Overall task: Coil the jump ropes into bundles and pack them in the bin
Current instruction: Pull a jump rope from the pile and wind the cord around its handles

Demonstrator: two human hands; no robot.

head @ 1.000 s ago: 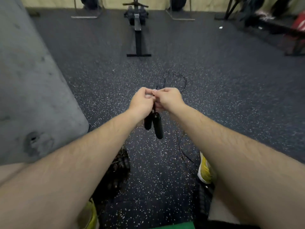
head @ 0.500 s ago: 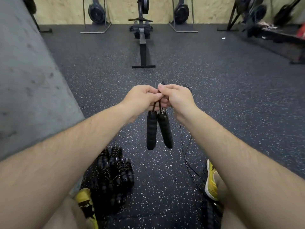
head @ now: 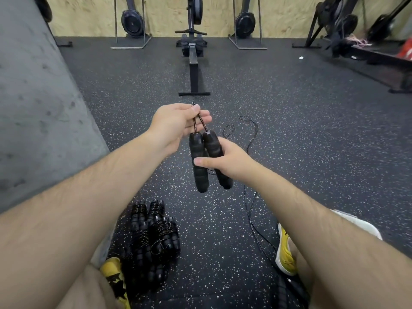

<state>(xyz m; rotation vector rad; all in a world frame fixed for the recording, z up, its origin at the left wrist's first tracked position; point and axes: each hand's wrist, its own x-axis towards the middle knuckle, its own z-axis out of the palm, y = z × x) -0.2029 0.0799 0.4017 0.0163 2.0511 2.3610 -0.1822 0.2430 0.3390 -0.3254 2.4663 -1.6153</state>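
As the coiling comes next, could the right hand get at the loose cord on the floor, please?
Likely not yet: the right hand grips the two handles, while the left hand pinches their cords above. The loose cord lies uncovered on the floor beside it, so only that grip hinders.

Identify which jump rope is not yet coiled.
The one held up by its handles, left hand above, right hand below: its cord trails loose over the floor. The others lie wound in a pile.
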